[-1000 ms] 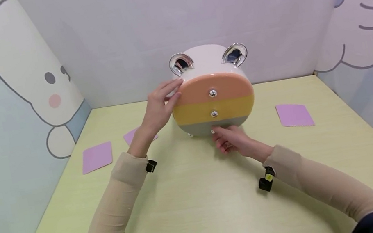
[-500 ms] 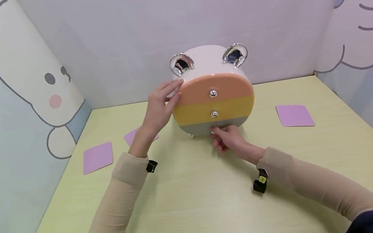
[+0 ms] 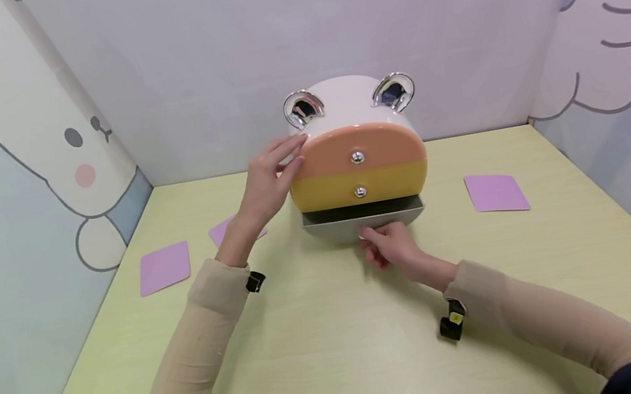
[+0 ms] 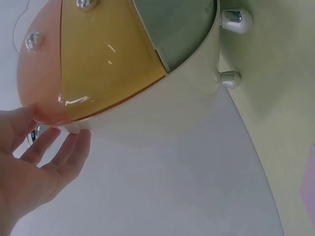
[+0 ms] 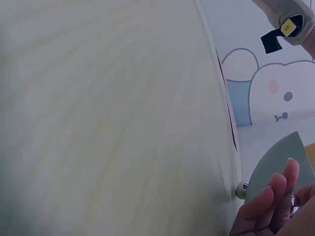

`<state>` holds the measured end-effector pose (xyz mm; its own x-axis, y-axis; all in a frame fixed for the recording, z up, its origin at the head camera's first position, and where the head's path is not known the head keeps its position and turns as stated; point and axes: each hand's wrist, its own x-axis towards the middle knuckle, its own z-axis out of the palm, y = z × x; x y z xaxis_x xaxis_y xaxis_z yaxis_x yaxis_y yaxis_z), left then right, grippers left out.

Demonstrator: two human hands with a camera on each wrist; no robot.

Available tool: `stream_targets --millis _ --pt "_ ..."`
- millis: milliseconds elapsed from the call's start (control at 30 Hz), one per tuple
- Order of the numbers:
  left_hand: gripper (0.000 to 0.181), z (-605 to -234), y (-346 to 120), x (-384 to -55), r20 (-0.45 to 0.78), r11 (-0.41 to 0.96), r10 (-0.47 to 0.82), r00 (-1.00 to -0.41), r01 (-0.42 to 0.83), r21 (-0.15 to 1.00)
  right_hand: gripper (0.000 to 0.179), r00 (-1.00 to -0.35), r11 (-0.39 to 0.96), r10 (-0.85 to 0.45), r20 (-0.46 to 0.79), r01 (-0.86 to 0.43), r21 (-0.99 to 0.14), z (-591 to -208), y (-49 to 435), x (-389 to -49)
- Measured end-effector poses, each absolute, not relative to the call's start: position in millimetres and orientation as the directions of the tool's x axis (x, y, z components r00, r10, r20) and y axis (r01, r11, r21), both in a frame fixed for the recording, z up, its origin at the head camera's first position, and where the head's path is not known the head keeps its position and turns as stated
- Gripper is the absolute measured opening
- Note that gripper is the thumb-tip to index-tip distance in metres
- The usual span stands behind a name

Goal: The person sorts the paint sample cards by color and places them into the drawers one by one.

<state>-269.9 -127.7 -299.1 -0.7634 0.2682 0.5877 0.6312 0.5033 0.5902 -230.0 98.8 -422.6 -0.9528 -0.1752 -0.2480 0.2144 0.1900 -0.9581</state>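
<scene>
A small drawer cabinet (image 3: 346, 101) with a white body and silver ears stands at the far middle of the table. Its orange top drawer (image 3: 327, 154) and yellow middle drawer (image 3: 327, 192) are closed, each with a silver knob. The grey-green bottom drawer (image 3: 331, 231) is pulled partly out; its inside looks dark. My right hand (image 3: 395, 246) pinches the bottom drawer's knob (image 5: 294, 202), which shows between thumb and fingers in the right wrist view. Against the cabinet's upper left side, the fairly straight fingers of my left hand (image 3: 264, 183) rest.
Two purple square cards lie left of the cabinet, one farther out (image 3: 164, 269) and another purple card (image 3: 220, 231) partly behind the left wrist. A third purple card (image 3: 496, 192) lies to the right. Cartoon-printed walls (image 3: 81, 125) enclose the pale wooden table (image 3: 330, 349).
The bottom drawer, closed in both earlier frames, has slid out toward me with my right hand on its knob. My left hand stays against the cabinet's side.
</scene>
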Motion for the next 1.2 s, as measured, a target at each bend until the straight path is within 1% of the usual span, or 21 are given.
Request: stream_targets --millis 400,700,933,1200 --pt "0.036 -301 -130 -270 0.593 0.514 0.272 -0.758 0.635 0.576 0.045 -0.937 0.237 -0.226 -0.267 0.213 -0.948 -424 106 -198" --pt "0.035 -301 -131 -270 0.606 0.516 0.278 -0.745 0.648 0.56 0.04 -0.926 0.22 -0.251 -0.281 0.229 -0.948 -425 107 -178" --pt "0.036 -299 -131 -268 0.584 0.524 0.276 -0.763 0.629 0.574 0.038 -0.917 0.228 -0.267 -0.296 0.239 -0.944 -422 110 -163" --pt "0.037 -298 -128 -267 0.573 0.523 0.268 -0.775 0.616 0.589 0.04 -0.904 0.226 -0.303 -0.303 0.24 -0.944 -420 114 -150"
